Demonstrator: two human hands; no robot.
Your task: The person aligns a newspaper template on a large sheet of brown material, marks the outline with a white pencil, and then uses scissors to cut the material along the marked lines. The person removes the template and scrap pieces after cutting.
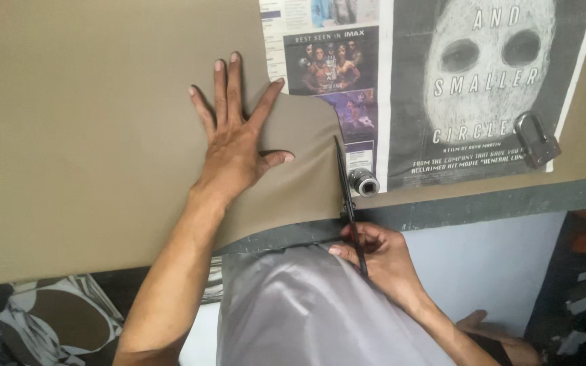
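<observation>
A large sheet of tan-brown cloth (89,135) lies flat over the work surface. My left hand (235,139) presses palm-down on it with fingers spread, near a curved cut edge. My right hand (381,254) grips the handles of black scissors (346,186) at the table's near edge. The blades point away from me, along the right edge of the cloth. A newspaper sheet (442,88) with a pale mask picture lies to the right of the cloth.
A metal padlock (536,139) rests on the newspaper at the right. A small round metal object (364,183) sits beside the scissor blades. Grey fabric (306,312) covers my lap below the dark table edge (476,203). Patterned cloth (49,318) lies lower left.
</observation>
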